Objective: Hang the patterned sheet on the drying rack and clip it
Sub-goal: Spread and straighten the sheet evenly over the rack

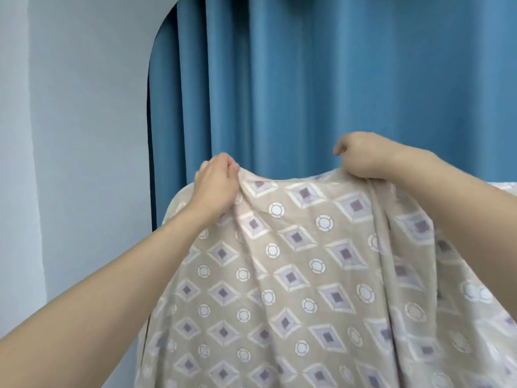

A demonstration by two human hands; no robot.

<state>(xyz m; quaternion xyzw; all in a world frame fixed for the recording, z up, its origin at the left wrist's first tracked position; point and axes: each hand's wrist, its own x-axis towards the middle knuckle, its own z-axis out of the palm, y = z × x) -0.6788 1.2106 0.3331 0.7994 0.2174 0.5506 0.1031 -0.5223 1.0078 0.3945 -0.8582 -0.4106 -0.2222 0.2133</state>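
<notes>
The patterned sheet (293,275) is beige with purple diamonds and white circles and fills the lower centre and right of the view. It is draped over something at chest height and hangs down towards me in folds. My left hand (216,186) pinches its top edge at the left. My right hand (361,156) grips a bunch of the top edge further right and slightly higher. The fabric sags a little between both hands. The drying rack is hidden under the sheet and no clip shows.
A blue pleated curtain (321,79) hangs right behind the sheet. A pale wall (78,135) with a rounded opening edge stands to the left.
</notes>
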